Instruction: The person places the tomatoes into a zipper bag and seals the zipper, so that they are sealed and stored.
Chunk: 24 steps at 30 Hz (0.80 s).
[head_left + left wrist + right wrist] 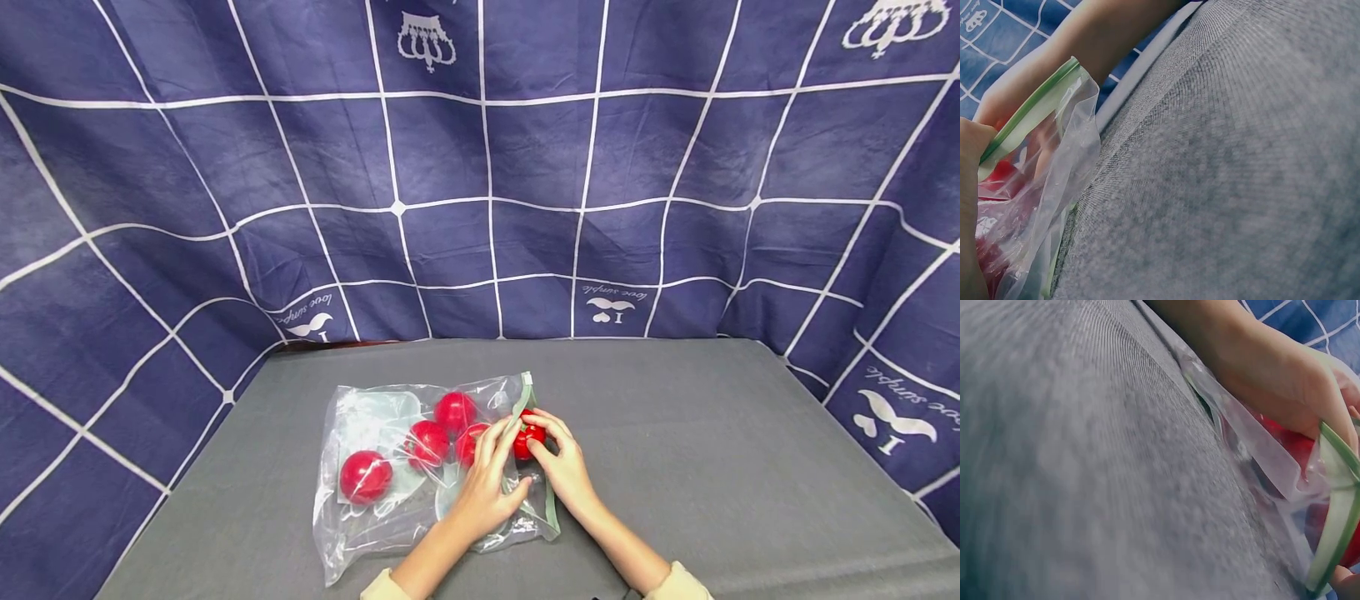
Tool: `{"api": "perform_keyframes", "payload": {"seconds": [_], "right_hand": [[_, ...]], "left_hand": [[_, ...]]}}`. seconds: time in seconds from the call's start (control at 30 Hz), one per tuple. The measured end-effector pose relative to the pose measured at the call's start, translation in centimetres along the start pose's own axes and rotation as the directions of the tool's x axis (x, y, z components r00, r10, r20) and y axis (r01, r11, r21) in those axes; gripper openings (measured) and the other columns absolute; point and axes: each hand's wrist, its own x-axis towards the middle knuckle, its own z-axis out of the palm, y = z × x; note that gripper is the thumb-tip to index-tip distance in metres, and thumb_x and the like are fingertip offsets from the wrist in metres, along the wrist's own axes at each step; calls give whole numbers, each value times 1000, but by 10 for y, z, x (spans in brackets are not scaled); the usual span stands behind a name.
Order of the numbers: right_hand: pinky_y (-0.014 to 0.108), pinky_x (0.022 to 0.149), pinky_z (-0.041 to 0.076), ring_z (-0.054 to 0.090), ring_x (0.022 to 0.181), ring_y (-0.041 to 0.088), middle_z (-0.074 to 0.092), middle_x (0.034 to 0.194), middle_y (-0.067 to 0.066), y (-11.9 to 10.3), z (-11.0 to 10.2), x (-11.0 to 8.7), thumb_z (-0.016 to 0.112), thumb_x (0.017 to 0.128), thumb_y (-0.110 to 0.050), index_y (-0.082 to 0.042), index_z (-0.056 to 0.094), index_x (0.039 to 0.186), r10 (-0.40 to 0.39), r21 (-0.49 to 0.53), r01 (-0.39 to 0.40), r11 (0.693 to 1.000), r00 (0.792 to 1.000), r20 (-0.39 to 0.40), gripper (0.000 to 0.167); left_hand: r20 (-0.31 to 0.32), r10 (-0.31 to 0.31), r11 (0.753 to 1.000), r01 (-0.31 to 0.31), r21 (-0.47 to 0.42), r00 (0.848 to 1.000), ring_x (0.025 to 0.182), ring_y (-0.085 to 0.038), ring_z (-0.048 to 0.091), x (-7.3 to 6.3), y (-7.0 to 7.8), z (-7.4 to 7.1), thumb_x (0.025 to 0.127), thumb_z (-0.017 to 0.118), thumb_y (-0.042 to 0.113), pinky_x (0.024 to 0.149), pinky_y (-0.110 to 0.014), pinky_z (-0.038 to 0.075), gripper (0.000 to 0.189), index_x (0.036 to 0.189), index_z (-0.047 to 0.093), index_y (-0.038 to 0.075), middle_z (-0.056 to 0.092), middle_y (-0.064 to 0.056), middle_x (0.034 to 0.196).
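Observation:
A clear zip bag with a green zip strip lies flat, its mouth facing right. Inside are several red tomatoes, spread toward the left and middle. My left hand holds the bag by its mouth, fingers reaching to the zip strip and thumb spread apart. Its fingers cover part of one tomato. At the mouth, my right hand grips another tomato between thumb and fingers. In the right wrist view, the strip stands raised beside the red fruit.
The bag lies on a grey cloth-covered table. A dark blue curtain with white grid lines hangs behind it and along both sides. A pale label panel shows on the bag's left part.

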Motion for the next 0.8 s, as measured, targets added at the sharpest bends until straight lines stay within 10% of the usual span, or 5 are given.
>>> {"api": "perform_keyframes", "payload": {"seconds": [0.53,0.8], "right_hand": [[14,92,39,45,123,33,42,136,15,1,11,0,62,82,-8,-6,42,131,93,243,-99,965,995,37,53],[53,99,37,38,127,25,32,143,20,-1,9,-3,40,94,-19,-6,28,138,117,414,-163,895,984,134,48]], "left_hand": [[-18,-2,1000,2,-7,1000,119,-27,42,1,-1,1,62,75,13,91,-42,43,79,133,42,2,40,-11,134],[-19,16,1000,-16,2,1000,121,-27,41,1,-1,1,62,76,14,92,-41,45,80,133,42,2,39,-12,135]]}}
